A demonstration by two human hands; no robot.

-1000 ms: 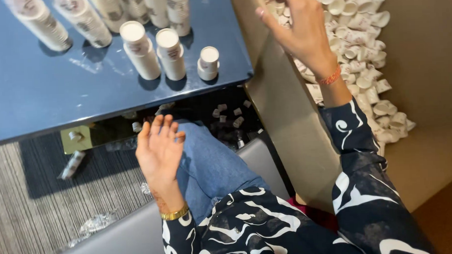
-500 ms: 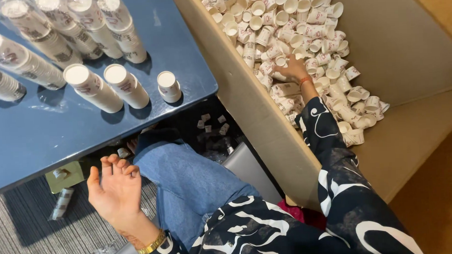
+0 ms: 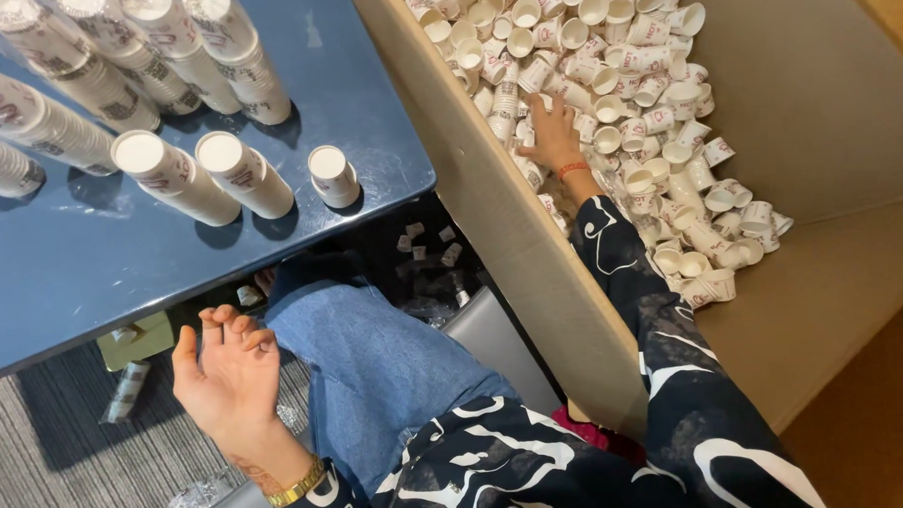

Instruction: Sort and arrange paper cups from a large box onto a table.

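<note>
Head view: right hand (image 3: pixel 552 130) pressed into loose small white paper cups (image 3: pixel 656 87) heaped in large cardboard box (image 3: pixel 826 101), fingers spread. Left hand (image 3: pixel 230 367) held empty, palm up, fingers loosely curled, beside stacked cups (image 3: pixel 174 176) on blue table (image 3: pixel 122 266).

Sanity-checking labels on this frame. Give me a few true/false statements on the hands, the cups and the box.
1. The right hand is down among the loose paper cups inside the cardboard box. True.
2. The left hand grips a stack of cups. False: it is open, palm up and empty, held beside the knee in blue jeans.
3. Wrapped stacks of cups lie on the blue table. True.
4. The cardboard box is empty. False: a heap of loose cups covers much of its floor.
5. A few cups lie on the dark floor under the table edge. True.
</note>
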